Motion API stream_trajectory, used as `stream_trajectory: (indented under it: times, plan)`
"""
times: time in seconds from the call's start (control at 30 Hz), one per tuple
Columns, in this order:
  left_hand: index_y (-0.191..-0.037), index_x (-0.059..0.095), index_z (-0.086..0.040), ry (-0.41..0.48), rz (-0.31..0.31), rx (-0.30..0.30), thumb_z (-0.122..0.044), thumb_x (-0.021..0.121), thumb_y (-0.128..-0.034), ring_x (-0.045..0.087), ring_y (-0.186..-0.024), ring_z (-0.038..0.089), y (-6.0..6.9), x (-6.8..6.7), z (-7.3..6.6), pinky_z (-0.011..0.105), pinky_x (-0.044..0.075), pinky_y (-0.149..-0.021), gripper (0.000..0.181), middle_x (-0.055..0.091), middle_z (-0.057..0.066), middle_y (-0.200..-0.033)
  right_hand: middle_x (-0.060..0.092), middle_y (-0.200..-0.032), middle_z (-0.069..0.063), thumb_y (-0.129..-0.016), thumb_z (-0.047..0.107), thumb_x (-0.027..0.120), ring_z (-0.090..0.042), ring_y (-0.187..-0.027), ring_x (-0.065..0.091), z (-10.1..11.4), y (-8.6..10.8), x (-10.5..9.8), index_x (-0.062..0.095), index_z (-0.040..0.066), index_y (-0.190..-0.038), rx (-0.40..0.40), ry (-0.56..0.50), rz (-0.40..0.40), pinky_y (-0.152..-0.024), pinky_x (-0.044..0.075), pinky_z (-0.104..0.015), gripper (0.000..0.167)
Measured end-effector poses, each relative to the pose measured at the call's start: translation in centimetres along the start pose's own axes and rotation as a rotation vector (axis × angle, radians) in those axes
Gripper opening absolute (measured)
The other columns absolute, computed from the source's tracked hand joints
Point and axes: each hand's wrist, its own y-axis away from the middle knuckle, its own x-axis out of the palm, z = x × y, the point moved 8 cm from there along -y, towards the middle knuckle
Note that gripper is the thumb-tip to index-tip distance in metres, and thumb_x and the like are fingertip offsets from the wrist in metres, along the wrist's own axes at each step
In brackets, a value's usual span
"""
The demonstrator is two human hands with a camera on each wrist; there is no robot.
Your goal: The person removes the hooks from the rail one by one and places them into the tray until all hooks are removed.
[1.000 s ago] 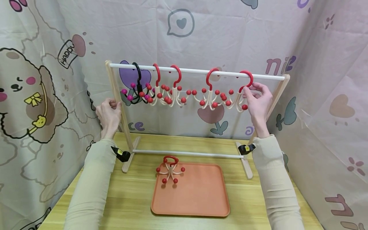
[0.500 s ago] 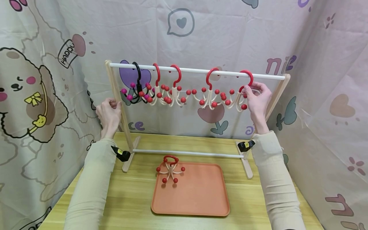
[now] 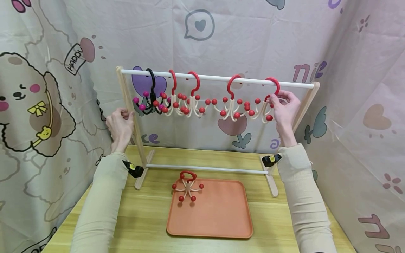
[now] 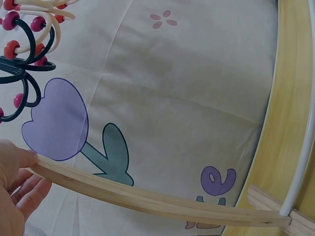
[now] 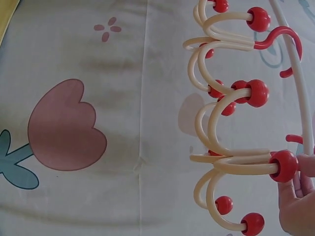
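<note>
Six hangers in play: five up on the rail, one down on the tray

And it's five across the white rail [image 3: 209, 77] of one wooden rack [image 3: 136, 133]: from the left, a black hanger [image 3: 153, 96] with magenta beads, then a first red-hooked hanger [image 3: 174, 84], a second red-hooked hanger [image 3: 192, 102], a gap, a third red-hooked hanger [image 3: 231, 103], and the end hanger [image 3: 263, 108], red-hooked too, nearest the right post. Number six, the tray hanger [image 3: 188, 186], lies at the far left corner of the single orange tray [image 3: 218, 214], with six red beads showing, on the wood-grain surface [image 3: 152, 218]!

Two hands at work here. The right hand [image 3: 286, 107] has its fingers closed in a narrow pinch on the end hanger, low on its hook, the hook looped over the rail. Across on the other side, the left hand [image 3: 120, 125] grips the left post [image 4: 147, 200], thumb on one side and fingers on the other, closed to the width of the wood

Against a second ago? Very little! The end hanger has turned slightly, its back bead now closer to the right hand, while the other hangers and the left hand hold their places
</note>
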Motion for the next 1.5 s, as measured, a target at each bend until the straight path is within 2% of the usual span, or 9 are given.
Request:
stream_trajectory:
  times: [0.3, 0.47, 0.67, 0.87, 1.0, 1.13, 1.33, 1.5]
  plan:
    - [-0.113, 0.069, 0.009, 0.005, 0.003, 0.002, -0.011, 0.065, -0.0959, 0.067, -0.1, 0.042, 0.0, 0.0, 0.0, 0.049, 0.049, -0.094, 0.026, 0.072, 0.03, -0.107, 0.065, -0.089, 0.0, -0.089, 0.003, 0.072, -0.009, -0.072, 0.069, 0.6, 0.1, -0.1, 0.068, 0.012, -0.098, -0.035, -0.031, -0.011, -0.075, 0.058, -0.017, 0.013]
    - [-0.114, 0.069, 0.008, 0.007, 0.011, -0.01, -0.012, 0.065, -0.0959, 0.067, -0.101, 0.042, 0.0, 0.1, 0.2, 0.049, 0.049, -0.094, 0.027, 0.072, 0.029, -0.108, 0.067, -0.092, 0.001, -0.089, 0.008, 0.074, -0.009, -0.076, 0.07, 1.1, 0.5, -0.2, 0.07, 0.009, -0.104, -0.038, -0.006, -0.039, -0.078, 0.058, -0.018, 0.015]
    - [-0.114, 0.07, 0.007, 0.004, 0.013, -0.013, -0.014, 0.066, -0.096, 0.067, -0.105, 0.042, -0.1, 0.0, 0.1, 0.05, 0.048, -0.098, 0.028, 0.074, 0.027, -0.109, 0.067, -0.091, -0.001, -0.087, 0.01, 0.077, -0.01, -0.076, 0.072, 1.5, 0.6, -0.6, 0.071, 0.008, -0.103, -0.058, -0.07, -0.066, -0.075, 0.058, -0.016, 0.018]
    - [-0.114, 0.07, 0.006, 0.003, 0.009, -0.007, -0.014, 0.066, -0.0962, 0.067, -0.105, 0.042, -0.1, -0.1, 0.1, 0.05, 0.047, -0.098, 0.028, 0.074, 0.027, -0.109, 0.068, -0.092, -0.001, -0.085, 0.012, 0.079, -0.01, -0.078, 0.072, 1.9, 0.4, -1.2, 0.07, 0.003, -0.109, -0.086, -0.093, -0.088, -0.079, 0.058, -0.018, 0.027]
    - [-0.113, 0.069, 0.007, 0.005, 0.005, -0.003, -0.013, 0.066, -0.0961, 0.066, -0.104, 0.042, 0.0, 0.0, 0.1, 0.05, 0.047, -0.098, 0.027, 0.073, 0.028, -0.108, 0.069, -0.091, -0.002, -0.085, 0.009, 0.079, -0.011, -0.077, 0.073, 2.1, 0.6, -1.6, 0.07, 0.001, -0.108, -0.118, -0.133, -0.094, -0.08, 0.058, -0.018, 0.026]
    - [-0.112, 0.07, 0.008, 0.006, 0.002, 0.004, -0.013, 0.066, -0.096, 0.066, -0.104, 0.043, 0.0, 0.0, 0.2, 0.05, 0.045, -0.1, 0.027, 0.073, 0.029, -0.107, 0.07, -0.092, -0.003, -0.084, 0.01, 0.08, -0.013, -0.078, 0.074, 2.4, 1.0, -2.3, 0.07, 0.001, -0.108, -0.143, -0.144, -0.106, -0.081, 0.058, -0.019, 0.027]
    - [-0.113, 0.069, 0.008, 0.01, 0.002, 0.011, -0.013, 0.066, -0.0961, 0.066, -0.105, 0.043, 0.0, -0.1, 0.1, 0.05, 0.045, -0.1, 0.027, 0.073, 0.029, -0.107, 0.069, -0.094, -0.002, -0.082, 0.019, 0.082, -0.012, -0.081, 0.074, 2.2, 2.0, -3.4, 0.072, 0.007, -0.104, -0.162, -0.086, -0.142, -0.084, 0.058, -0.02, 0.028]
    - [-0.113, 0.069, 0.008, 0.009, 0.005, 0.001, -0.013, 0.066, -0.0961, 0.066, -0.103, 0.042, 0.1, 0.0, 0.0, 0.05, 0.046, -0.098, 0.027, 0.073, 0.029, -0.107, 0.07, -0.088, -0.001, -0.085, 0.014, 0.08, -0.011, -0.076, 0.073, 1.4, 3.1, -3.9, 0.072, 0.006, -0.101, -0.184, -0.094, -0.13, -0.082, 0.058, -0.018, 0.02]
